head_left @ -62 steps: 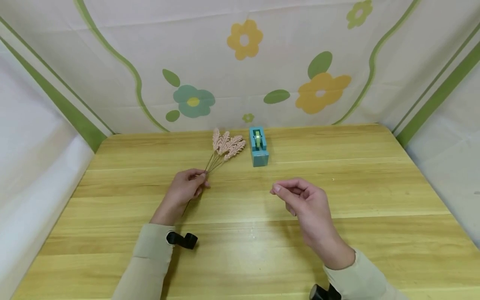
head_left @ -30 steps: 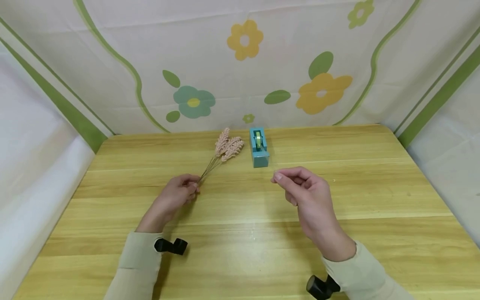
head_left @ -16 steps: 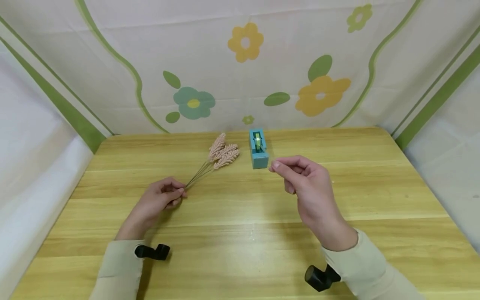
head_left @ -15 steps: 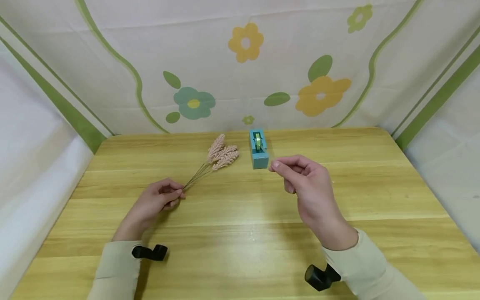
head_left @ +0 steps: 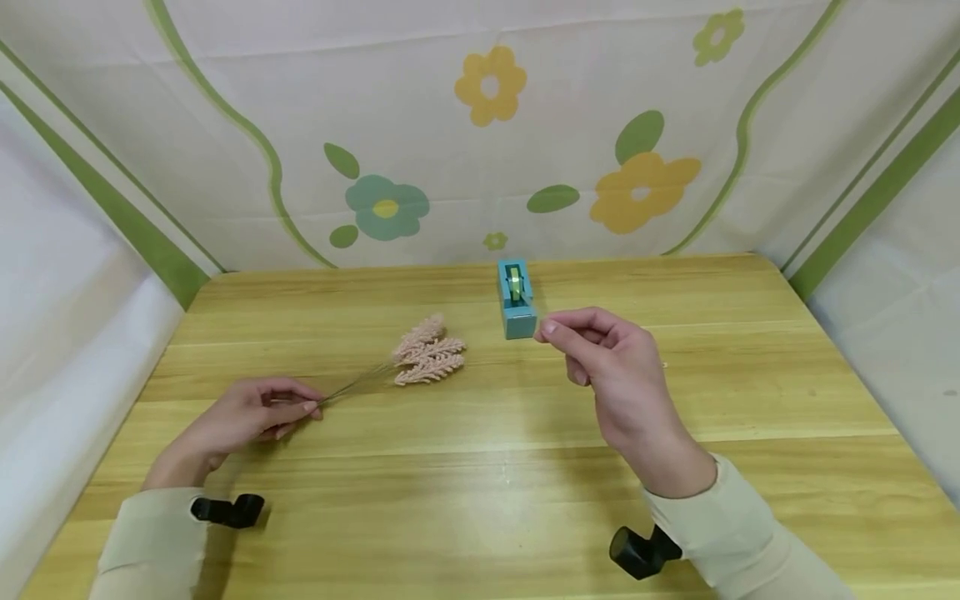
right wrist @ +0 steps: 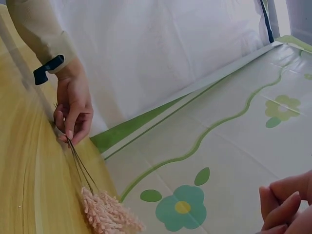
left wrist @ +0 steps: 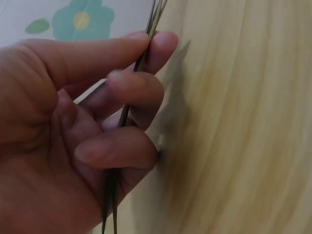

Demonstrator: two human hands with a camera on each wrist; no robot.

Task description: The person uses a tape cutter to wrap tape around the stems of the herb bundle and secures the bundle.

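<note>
While the left hand sits low at eight o'clock on the bench, its fingers are curled round a bundle of thin dark stems, thumb and forefinger pinching them near the tip. Those stems belong to the pink dried sprigs, whose feathery heads lie on the wood towards ten o'clock of centre, pointing at two o'clock from the hand. Over on the other side, the right hand hovers above the bench just past centre, thumb and forefinger pressed together at the tips, the other fingers loosely curled; whether anything sits in that pinch, I cannot tell. Just beside its fingertips, at twelve o'clock, stands the blue tape dispenser with a green roll in it, close to the bench's far edge. Nothing lies between the sprigs and the dispenser but bare wood. Behind it all hangs the flowered cloth backdrop. Both arms wear pale sleeves, each with a black camera mount at the wrist.
</note>
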